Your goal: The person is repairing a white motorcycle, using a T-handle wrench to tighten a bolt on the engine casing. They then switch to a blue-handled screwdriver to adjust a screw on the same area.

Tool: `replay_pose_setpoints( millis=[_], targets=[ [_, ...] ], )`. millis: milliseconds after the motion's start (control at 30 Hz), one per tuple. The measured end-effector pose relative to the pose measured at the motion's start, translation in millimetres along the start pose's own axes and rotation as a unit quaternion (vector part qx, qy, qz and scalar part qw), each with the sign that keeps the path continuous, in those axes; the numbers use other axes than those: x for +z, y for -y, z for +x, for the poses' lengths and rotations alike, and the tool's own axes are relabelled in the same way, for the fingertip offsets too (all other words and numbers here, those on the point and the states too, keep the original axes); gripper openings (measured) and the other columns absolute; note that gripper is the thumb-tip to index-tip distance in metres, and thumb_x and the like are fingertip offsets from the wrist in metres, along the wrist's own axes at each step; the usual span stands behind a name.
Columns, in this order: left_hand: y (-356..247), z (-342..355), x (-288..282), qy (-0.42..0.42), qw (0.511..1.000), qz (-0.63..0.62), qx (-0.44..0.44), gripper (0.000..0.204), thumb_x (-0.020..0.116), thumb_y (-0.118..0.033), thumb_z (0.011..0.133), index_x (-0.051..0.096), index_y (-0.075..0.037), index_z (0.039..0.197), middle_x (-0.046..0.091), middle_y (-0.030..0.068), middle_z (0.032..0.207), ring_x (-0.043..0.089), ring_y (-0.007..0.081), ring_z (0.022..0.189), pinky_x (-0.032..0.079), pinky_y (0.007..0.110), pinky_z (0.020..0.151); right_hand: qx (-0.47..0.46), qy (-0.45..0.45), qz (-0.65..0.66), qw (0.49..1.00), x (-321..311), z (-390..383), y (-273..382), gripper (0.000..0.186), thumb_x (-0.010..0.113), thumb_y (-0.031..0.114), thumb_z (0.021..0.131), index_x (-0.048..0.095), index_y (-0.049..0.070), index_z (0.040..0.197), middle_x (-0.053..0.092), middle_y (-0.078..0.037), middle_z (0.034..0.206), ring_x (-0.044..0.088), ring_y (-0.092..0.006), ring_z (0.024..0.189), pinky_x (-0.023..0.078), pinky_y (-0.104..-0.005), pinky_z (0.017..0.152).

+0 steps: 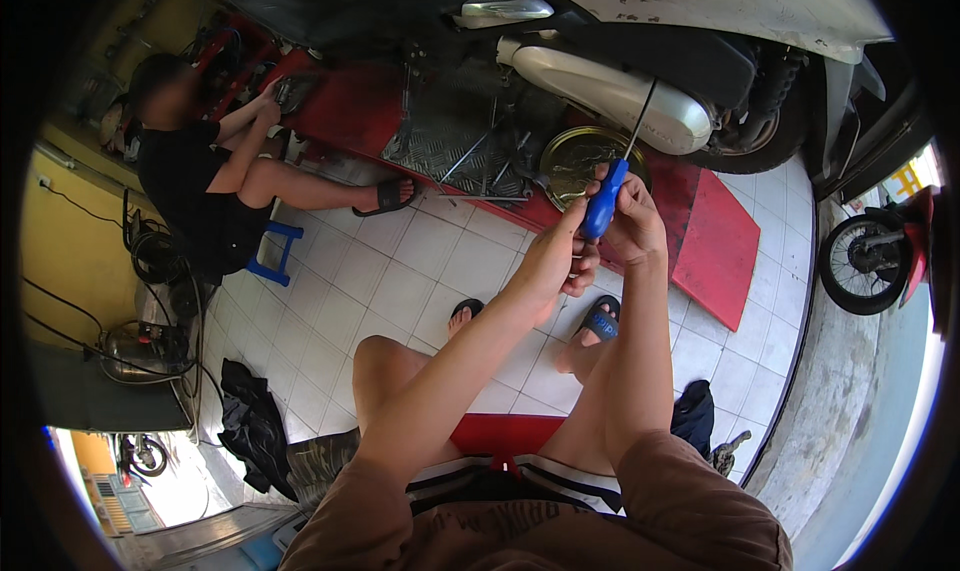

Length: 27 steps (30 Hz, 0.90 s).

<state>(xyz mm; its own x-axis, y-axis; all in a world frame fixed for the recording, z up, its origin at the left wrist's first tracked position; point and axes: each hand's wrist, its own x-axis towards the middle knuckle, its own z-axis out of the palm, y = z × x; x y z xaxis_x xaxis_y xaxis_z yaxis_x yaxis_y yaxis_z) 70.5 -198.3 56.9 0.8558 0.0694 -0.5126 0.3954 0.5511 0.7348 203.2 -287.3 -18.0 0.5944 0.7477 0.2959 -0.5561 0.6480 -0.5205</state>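
Observation:
A screwdriver with a blue handle points up and away from me, its long thin shaft reaching in front of the scooter's silver side cover. My right hand closes on the handle from the right side. My left hand is at the handle's lower left, its fingers curled against it. Just beyond my hands sits a round, gold-coloured pan, partly hidden by the handle and fingers. Several metal tools, among them a wrench, lie on the dark ridged mat to the left of the pan.
The scooter's rear wheel stands over a red platform with a sloping ramp. To the left, another person sits on a blue stool, holding a dark part. Hoses and a metal tank are at far left; a red motorbike is at far right.

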Motion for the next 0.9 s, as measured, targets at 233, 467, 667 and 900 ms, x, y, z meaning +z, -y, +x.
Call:
replay_pose_setpoints(
  millis=[233,467,667,900],
  targets=[
    [-3,-8,29,-0.161,0.817,0.459,0.311,0.047,0.042,-0.045,0.099,0.052,-0.006,0.075,0.048,0.0005,0.059,0.044,0.0109,0.048,0.035,0.027,0.045,0.033,-0.021,-0.056,0.998,-24,-8,21,0.043,0.073,0.027,0.082,0.058,-0.002,0.109,0.065,-0.011,0.095,0.063,-0.0176,0.084,0.051,-0.0293,0.077],
    [10,1,21,0.152,0.954,-0.257,-0.042,0.044,0.036,-0.046,0.101,0.051,-0.005,0.102,0.045,0.0002,0.073,0.033,0.0068,0.056,0.027,0.021,0.049,0.010,0.018,0.013,1.000,1,-11,22,0.050,0.069,0.023,0.086,0.050,-0.006,0.121,0.064,-0.014,0.099,0.050,-0.0060,0.062,0.043,-0.0169,0.057],
    [0,-13,35,-0.118,0.935,0.255,0.215,0.036,0.046,-0.036,0.099,0.056,-0.001,0.102,0.050,0.0024,0.069,0.045,0.0099,0.055,0.037,0.026,0.050,0.030,0.005,0.004,1.000,-6,-9,25,0.042,0.070,0.023,0.085,0.054,-0.006,0.112,0.065,-0.014,0.092,0.049,-0.0055,0.058,0.042,-0.0166,0.054],
    [14,-11,33,-0.056,0.968,0.114,0.218,0.043,0.044,-0.043,0.099,0.055,-0.002,0.098,0.052,0.0018,0.069,0.041,0.0103,0.048,0.033,0.025,0.047,0.005,-0.019,0.028,0.999,9,-4,16,0.040,0.068,0.021,0.087,0.055,-0.006,0.114,0.066,-0.014,0.095,0.051,-0.0053,0.058,0.044,-0.0180,0.059]
  ],
)
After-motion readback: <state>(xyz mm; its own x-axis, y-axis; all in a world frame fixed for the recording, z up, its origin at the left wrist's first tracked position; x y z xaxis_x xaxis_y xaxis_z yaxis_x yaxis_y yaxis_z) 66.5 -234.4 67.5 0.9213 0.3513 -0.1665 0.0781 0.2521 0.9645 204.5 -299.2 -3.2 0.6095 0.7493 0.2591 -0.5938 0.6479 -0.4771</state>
